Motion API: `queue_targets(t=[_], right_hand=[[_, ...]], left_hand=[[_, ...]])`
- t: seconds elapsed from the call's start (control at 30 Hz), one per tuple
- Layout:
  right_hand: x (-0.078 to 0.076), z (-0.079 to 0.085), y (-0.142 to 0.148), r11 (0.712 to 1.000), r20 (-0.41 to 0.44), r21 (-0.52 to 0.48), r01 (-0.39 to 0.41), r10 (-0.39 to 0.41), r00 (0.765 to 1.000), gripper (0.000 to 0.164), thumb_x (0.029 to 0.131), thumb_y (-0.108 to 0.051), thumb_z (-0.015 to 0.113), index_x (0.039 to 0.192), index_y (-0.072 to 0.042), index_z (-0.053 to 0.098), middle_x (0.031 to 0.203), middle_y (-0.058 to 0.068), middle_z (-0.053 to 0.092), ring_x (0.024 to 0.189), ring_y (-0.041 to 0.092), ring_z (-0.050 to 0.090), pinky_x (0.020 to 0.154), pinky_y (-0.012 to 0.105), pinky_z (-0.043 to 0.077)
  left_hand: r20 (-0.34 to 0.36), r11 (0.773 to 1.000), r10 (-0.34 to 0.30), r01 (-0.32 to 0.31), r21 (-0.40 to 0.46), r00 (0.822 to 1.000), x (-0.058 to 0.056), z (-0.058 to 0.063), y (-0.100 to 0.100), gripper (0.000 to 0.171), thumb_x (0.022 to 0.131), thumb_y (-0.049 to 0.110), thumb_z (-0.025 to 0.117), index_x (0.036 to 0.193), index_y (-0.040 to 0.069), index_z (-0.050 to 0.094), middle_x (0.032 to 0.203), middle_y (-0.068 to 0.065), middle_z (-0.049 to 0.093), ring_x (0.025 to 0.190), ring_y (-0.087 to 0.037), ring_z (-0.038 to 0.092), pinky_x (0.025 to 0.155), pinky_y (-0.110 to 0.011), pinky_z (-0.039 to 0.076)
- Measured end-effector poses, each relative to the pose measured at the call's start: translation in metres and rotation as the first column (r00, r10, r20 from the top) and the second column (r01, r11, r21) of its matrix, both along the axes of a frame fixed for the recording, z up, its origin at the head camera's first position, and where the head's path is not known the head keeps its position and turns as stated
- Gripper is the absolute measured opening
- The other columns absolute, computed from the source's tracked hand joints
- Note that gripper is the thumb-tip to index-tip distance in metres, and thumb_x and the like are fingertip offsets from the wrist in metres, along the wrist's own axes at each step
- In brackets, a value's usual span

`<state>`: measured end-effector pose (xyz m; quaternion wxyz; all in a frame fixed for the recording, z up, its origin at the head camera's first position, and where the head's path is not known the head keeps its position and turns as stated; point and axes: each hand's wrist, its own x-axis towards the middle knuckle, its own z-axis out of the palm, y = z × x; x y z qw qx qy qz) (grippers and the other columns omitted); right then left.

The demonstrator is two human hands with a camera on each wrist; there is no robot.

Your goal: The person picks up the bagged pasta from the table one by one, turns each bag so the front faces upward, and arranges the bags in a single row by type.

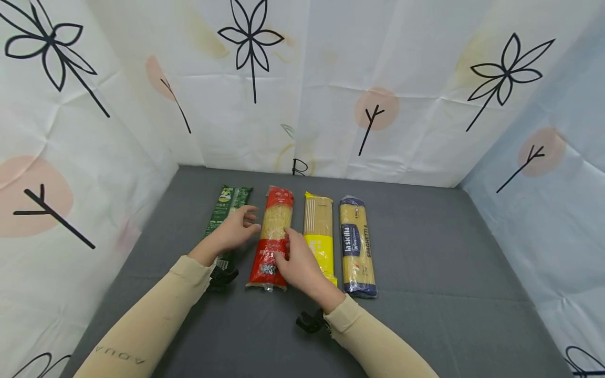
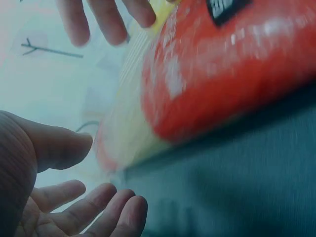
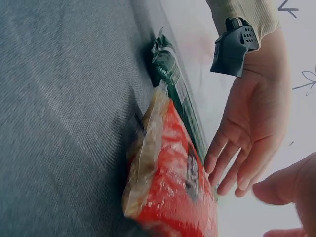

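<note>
A red-ended pasta pack (image 1: 274,223) with a see-through middle lies lengthwise on the grey cloth. My left hand (image 1: 236,230) hovers at its left side, fingers loosely bent and apart from it in the left wrist view. From the right, my right hand (image 1: 300,262) reaches over the pack's right edge, thumb and fingers spread. A green pack (image 1: 220,215) lies partly hidden under my left hand and forearm. Right of the red pack is a yellow pack (image 1: 319,218) of long pasta, its lower left overlapped by my right hand.
A blue-and-clear spaghetti pack (image 1: 356,247) lies at the right end of the row. Grey cloth (image 1: 439,262) covers the table. White patterned curtains (image 1: 326,79) stand along the back and both sides. Each wrist carries a black camera mount (image 1: 309,321).
</note>
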<state>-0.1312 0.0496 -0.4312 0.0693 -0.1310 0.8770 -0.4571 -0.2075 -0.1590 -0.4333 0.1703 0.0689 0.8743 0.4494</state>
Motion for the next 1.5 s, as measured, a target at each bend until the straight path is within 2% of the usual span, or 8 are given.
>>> queue_targets(t=[0.33,0.63,0.77,0.87,0.93,1.03,1.23,1.5], right_hand=[[0.001,-0.005,-0.027,0.972,0.099,-0.22,-0.083,0.107,0.989,0.065,0.095,-0.033,0.063,0.15,-0.016,0.031,0.137,0.009,0.046,0.107,0.018,0.056,0.084,0.03,0.05],[0.006,-0.013,-0.065,0.934,0.265,-0.347,-0.082,0.181,0.947,0.07,0.096,-0.028,0.062,0.152,-0.015,0.023,0.141,0.012,0.039,0.114,0.016,0.055,0.082,0.028,0.051],[0.011,-0.02,-0.077,0.931,0.281,-0.355,-0.084,0.192,0.94,0.069,0.096,-0.025,0.06,0.153,-0.013,0.021,0.14,0.01,0.039,0.113,0.014,0.055,0.081,0.026,0.05],[0.014,-0.023,-0.081,0.935,0.285,-0.345,-0.085,0.191,0.939,0.067,0.098,-0.023,0.058,0.153,-0.012,0.021,0.139,0.009,0.039,0.113,0.011,0.054,0.081,0.026,0.05],[0.014,-0.023,-0.083,0.937,0.294,-0.34,-0.079,0.186,0.937,0.065,0.098,-0.022,0.056,0.153,-0.012,0.021,0.14,0.009,0.038,0.115,0.012,0.053,0.082,0.027,0.05],[0.013,-0.021,-0.087,0.948,0.302,-0.309,-0.075,0.172,0.938,0.064,0.099,-0.022,0.055,0.153,-0.012,0.021,0.142,0.009,0.037,0.118,0.013,0.052,0.083,0.028,0.05],[0.014,-0.021,-0.097,0.975,0.299,-0.2,-0.098,0.156,0.941,0.07,0.096,-0.023,0.059,0.153,-0.009,0.021,0.137,0.009,0.04,0.113,0.013,0.052,0.078,0.025,0.05],[0.017,-0.025,-0.104,0.99,0.271,0.007,-0.142,0.135,0.953,0.08,0.09,-0.024,0.07,0.152,-0.007,0.022,0.133,0.01,0.04,0.081,0.006,0.051,0.066,0.023,0.047]], left_hand=[[-0.073,0.998,0.009,-0.014,-0.062,0.997,-0.01,0.004,-0.039,0.062,0.101,0.016,0.053,0.151,0.002,0.021,0.142,-0.024,0.04,0.126,-0.04,0.043,0.092,-0.053,0.045],[-0.13,0.986,-0.029,0.007,-0.165,0.991,-0.051,0.003,-0.048,0.063,0.101,0.019,0.053,0.152,0.001,0.021,0.146,-0.026,0.034,0.131,-0.043,0.035,0.096,-0.058,0.038],[-0.133,0.985,-0.021,-0.002,-0.173,0.991,-0.069,-0.003,-0.052,0.061,0.101,0.018,0.051,0.154,0.01,0.022,0.152,-0.023,0.027,0.083,-0.035,0.06,0.076,-0.05,0.046],[-0.087,0.981,0.0,-0.016,-0.193,0.996,-0.077,-0.007,-0.057,0.061,0.102,0.019,0.049,0.155,0.013,0.02,0.154,-0.024,0.024,0.075,-0.036,0.058,0.072,-0.05,0.046],[-0.066,0.976,-0.004,-0.01,-0.218,0.998,-0.081,-0.012,-0.061,0.061,0.102,0.018,0.048,0.155,0.01,0.019,0.154,-0.026,0.021,0.105,-0.042,0.055,0.08,-0.055,0.046],[-0.058,0.963,-0.021,0.005,-0.27,0.998,-0.086,-0.017,-0.066,0.061,0.102,0.017,0.048,0.154,0.004,0.018,0.155,-0.027,0.016,0.137,-0.05,0.018,0.1,-0.064,0.031],[-0.092,0.946,-0.048,0.015,-0.325,0.995,-0.085,-0.019,-0.069,0.058,0.102,0.018,0.049,0.151,-0.001,0.024,0.152,-0.029,0.02,0.133,-0.049,0.028,0.1,-0.062,0.034],[-0.124,0.928,0.02,-0.064,-0.368,0.992,-0.076,-0.016,-0.074,0.037,0.104,0.012,0.043,0.138,-0.003,0.047,0.136,-0.027,0.045,0.113,-0.041,0.051,0.081,-0.049,0.045]])
